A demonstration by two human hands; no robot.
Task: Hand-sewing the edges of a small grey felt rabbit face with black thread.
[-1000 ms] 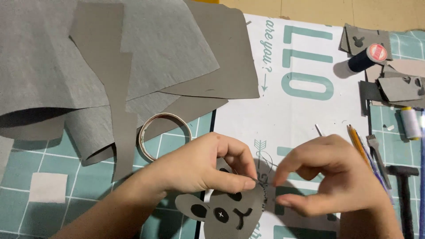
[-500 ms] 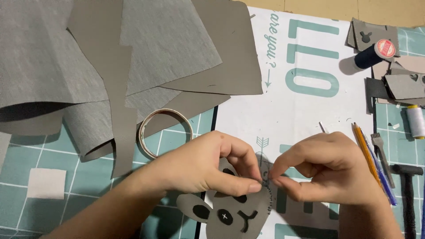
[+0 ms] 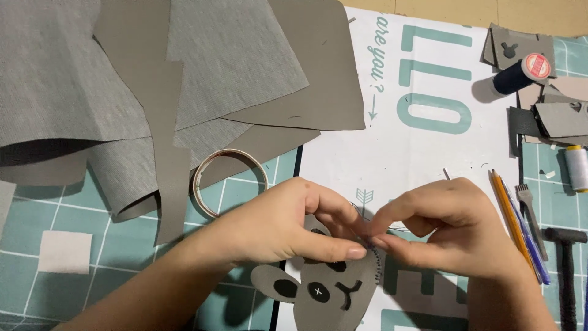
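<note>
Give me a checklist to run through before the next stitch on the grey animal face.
1. Face piece held: ok. The left hand pinches the grey animal face at its upper edge.
2. Stitching point gripped: ok. The right hand pinches at the same edge, fingertips meeting the left thumb.
3. Needle: cannot tell. It is hidden between the fingertips.
4. Thread free of tangles: cannot tell. Only a thin dark thread shows between the hands.
5. Stitch line even: ok. A row of small stitches runs down the right edge.
6. Tools clear of the hands: ok. Pencil and hammer lie off to the right.
</note>
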